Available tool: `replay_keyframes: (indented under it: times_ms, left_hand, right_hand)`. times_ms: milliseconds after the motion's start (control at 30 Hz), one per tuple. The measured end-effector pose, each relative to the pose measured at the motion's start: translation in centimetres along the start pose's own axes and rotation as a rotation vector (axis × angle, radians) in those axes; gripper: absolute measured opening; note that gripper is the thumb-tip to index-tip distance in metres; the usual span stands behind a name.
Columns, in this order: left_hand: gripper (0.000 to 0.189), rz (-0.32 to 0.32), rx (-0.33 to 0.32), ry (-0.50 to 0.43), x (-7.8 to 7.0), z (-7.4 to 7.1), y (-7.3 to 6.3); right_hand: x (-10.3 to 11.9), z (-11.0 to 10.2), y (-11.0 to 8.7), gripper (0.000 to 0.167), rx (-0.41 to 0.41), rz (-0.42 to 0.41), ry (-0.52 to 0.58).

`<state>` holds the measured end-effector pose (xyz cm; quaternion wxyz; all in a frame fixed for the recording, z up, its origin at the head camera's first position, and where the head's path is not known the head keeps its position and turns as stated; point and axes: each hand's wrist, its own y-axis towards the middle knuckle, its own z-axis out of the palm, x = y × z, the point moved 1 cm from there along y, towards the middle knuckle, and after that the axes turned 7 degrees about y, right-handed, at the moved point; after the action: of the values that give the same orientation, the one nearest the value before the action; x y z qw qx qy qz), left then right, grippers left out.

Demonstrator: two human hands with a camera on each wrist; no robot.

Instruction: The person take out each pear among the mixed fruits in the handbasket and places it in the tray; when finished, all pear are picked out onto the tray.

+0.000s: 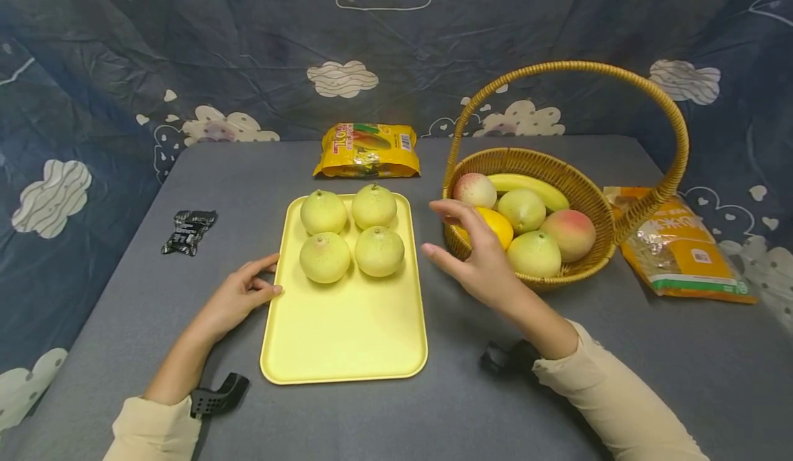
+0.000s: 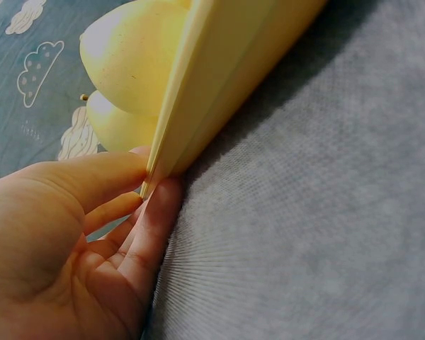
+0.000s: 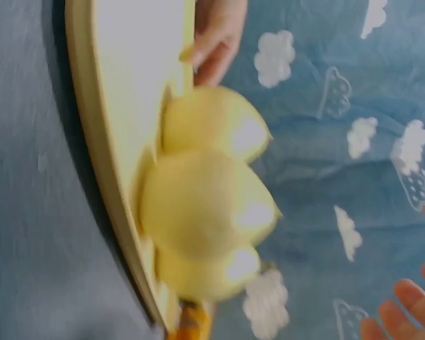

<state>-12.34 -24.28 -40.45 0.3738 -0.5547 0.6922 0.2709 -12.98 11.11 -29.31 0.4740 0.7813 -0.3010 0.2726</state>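
By the basket, the right hand hung spread (partly hiding a yellow fruit); the left hand pinched the tray, a mango packet lying behind.

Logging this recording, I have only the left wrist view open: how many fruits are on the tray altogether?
Observer: Four green fruits sit on the tray, two by two.
Reviewer: Is the right hand holding anything?
Observer: No, its thumb and fingers are apart with nothing between them.
Reviewer: Any fruit elsewhere?
Observer: Yes, a basket right of the tray holds more, including a banana.
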Motion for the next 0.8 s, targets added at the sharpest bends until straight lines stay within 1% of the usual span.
replay_keyframes:
  times_ms: [100, 167, 233, 333, 433, 500, 567, 667, 800]
  left_hand:
    - [0.059, 0.006, -0.003, -0.002, 0.0, 0.0, 0.0]
    - [0.059, 0.009, -0.002, 0.001, 0.0, 0.0, 0.0]
    - [0.059, 0.008, -0.002, 0.006, 0.1, 0.0, 0.0]
    - [0.059, 0.001, 0.001, 0.009, 0.2, 0.0, 0.0]
    - [0.059, -0.004, 0.002, 0.01, 0.3, 0.1, 0.1]
    - [0.059, 0.0, 0.001, 0.01, 0.3, 0.1, 0.1]
    - [0.059, 0.003, -0.001, 0.014, 0.3, 0.1, 0.1]
    - [0.059, 0.002, -0.002, 0.013, 0.3, 0.1, 0.0]
    - [0.059, -0.009, -0.001, 0.003, 0.2, 0.0, 0.1]
  right_hand:
    - [-1.2, -1.8, -0.9, 0.057, -0.095, -0.052, -0.053]
    - [-2.2, -3.0, -1.6, 0.061, -0.14, -0.063, -0.083]
    - [-3.0, -4.1, -2.3, 0.062, -0.173, -0.049, -0.106]
    - [-3.5, -5.5, -3.3, 0.063, -0.211, -0.001, -0.144]
    - [-3.3, -6.5, -4.1, 0.061, -0.243, 0.058, -0.197]
    - [-3.0, -6.9, -4.6, 0.06, -0.26, 0.08, -0.222]
    - [-3.1, -7.4, -5.1, 0.058, -0.269, 0.092, -0.244]
    - [-4.4, -8.3, -5.9, 0.058, -0.259, 0.135, -0.275]
    - [-6.2, -9.5, -6.6, 0.056, -0.195, 0.258, -0.299]
